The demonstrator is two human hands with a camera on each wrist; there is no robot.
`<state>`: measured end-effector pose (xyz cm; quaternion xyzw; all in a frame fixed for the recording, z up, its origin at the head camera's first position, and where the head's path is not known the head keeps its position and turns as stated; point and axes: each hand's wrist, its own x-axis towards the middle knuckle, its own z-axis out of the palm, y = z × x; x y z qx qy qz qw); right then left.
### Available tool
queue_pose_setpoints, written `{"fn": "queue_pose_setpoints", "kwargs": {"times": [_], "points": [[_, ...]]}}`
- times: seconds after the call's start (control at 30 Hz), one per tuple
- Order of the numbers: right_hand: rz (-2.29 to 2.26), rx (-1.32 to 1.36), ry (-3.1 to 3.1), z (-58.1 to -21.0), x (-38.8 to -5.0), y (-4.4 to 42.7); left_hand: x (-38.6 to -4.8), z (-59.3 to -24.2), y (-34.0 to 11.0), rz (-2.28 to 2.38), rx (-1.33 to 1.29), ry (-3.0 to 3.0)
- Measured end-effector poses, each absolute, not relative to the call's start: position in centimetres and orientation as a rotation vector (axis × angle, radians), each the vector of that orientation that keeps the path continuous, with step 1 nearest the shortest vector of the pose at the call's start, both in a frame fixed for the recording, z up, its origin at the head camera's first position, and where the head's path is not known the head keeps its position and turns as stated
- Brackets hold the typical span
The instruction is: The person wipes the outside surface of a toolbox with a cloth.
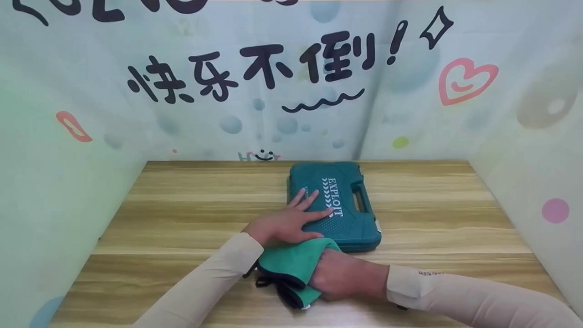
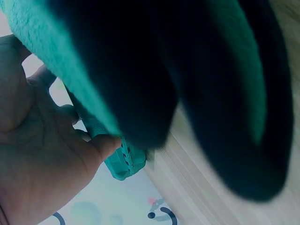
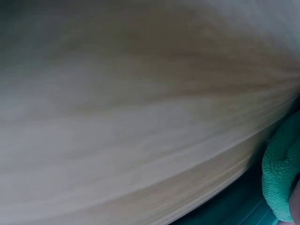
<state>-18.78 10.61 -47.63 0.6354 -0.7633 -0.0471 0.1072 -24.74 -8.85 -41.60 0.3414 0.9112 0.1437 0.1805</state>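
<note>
A teal plastic case (image 1: pixel 350 232) marked EXPLOIT lies flat on the wooden table, its carry handle toward the right. My left hand (image 1: pixel 291 223) rests on the lid with fingers spread and straight. In the left wrist view the same hand (image 2: pixel 47 140) shows its palm side beside the case (image 2: pixel 124 164). My right hand (image 1: pixel 339 275) grips a green cloth with dark edging (image 1: pixel 291 262) at the near end of the case; its fingertips are hidden by the cloth. Part of the cloth (image 3: pixel 281 173) shows at the right edge of the right wrist view.
The wood-grain table (image 1: pixel 205 196) runs back to a printed fabric wall (image 1: pixel 218 123) with dark lettering. Similar pale panels stand at the left (image 1: pixel 54 191) and right (image 1: pixel 524 155). The case reaches close to the back wall.
</note>
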Motion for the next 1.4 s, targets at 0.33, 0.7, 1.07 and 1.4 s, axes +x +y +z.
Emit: {"fn": "queue_pose_setpoints", "kwargs": {"times": [0.33,0.7,1.07,1.4], "points": [[-0.12,1.892,-2.255,-47.6,-18.7,10.5,-24.6,-41.5,-8.9,0.403,0.955,2.57],[-0.095,2.008,-2.166,-46.8,-18.6,11.9,-24.8,-41.6,-8.7,0.406,0.965,2.568],[0.659,2.08,-2.292,-43.8,-18.5,15.7,-24.8,-41.9,-9.1,0.51,0.991,2.584],[1.579,1.551,-2.345,-40.9,-19.5,20.0,-25.1,-41.8,-8.9,0.479,1.011,2.614]]}}
